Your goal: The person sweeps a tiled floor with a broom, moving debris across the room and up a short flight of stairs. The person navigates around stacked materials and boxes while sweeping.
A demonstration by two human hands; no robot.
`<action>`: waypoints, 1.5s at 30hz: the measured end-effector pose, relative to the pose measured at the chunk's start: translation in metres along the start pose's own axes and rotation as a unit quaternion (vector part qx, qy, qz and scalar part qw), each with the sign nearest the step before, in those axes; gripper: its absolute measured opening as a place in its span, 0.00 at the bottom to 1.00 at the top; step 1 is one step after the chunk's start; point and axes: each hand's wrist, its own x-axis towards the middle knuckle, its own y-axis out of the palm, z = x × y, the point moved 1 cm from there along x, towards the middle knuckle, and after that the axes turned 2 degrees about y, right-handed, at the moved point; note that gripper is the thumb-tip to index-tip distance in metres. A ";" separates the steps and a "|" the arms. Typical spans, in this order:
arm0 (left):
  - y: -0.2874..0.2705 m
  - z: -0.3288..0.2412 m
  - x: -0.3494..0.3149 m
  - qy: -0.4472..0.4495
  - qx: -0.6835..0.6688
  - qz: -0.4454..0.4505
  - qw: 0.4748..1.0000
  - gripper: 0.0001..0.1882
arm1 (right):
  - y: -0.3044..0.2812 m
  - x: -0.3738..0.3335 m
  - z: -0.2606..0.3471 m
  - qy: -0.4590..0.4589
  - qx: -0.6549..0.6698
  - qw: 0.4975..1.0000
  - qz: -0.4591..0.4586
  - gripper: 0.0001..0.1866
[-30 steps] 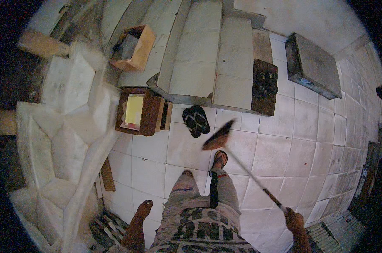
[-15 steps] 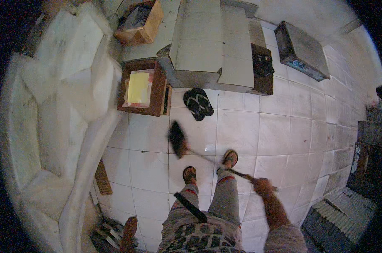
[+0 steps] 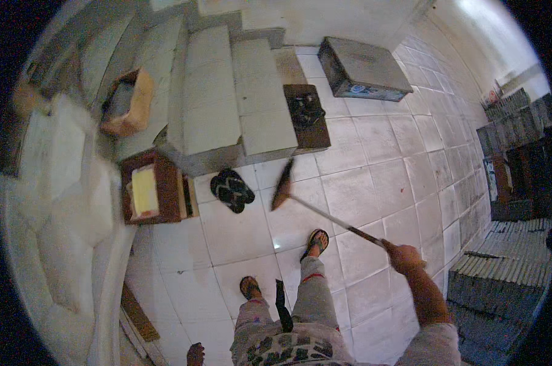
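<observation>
My right hand (image 3: 404, 257) is wrapped round the handle end of a long thin broom (image 3: 334, 221), out to the right of my legs. The dark, flat broom head (image 3: 281, 186) stands tilted over the white floor tiles, right of a pair of black flip-flops (image 3: 232, 190). Whether its bristles touch the tiles, I cannot tell. Down at the lower edge, my left hand (image 3: 195, 354) hangs beside my leg; it is small and dim, and its fingers do not show clearly.
Tiled stairs (image 3: 210, 91) rise at the back left. Beside them stand a brown box (image 3: 166, 189) with a yellow item inside and a cardboard box (image 3: 139, 107). A dark carton (image 3: 367, 67) sits at the back. Grey ridged stacks (image 3: 501, 268) line the right; a pale bulky form (image 3: 68, 213) fills the left.
The broom head has swung to the right, from left of the flip-flops to their right side. My view has turned, so the stairs and boxes appear further left. My left hand sits lower in view.
</observation>
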 end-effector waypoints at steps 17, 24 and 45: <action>0.262 -0.178 0.031 -0.203 0.088 0.048 0.974 0.18 | 0.013 0.180 -0.332 0.188 0.037 0.978 -0.079 0.15; 0.268 -0.289 0.137 -0.122 0.272 0.039 0.954 0.18 | 0.133 0.028 -0.283 0.368 0.415 0.830 -0.061 0.31; 0.583 -0.647 0.360 0.130 0.766 0.323 0.541 0.19 | 0.046 -0.305 0.437 0.664 0.603 0.234 0.375 0.28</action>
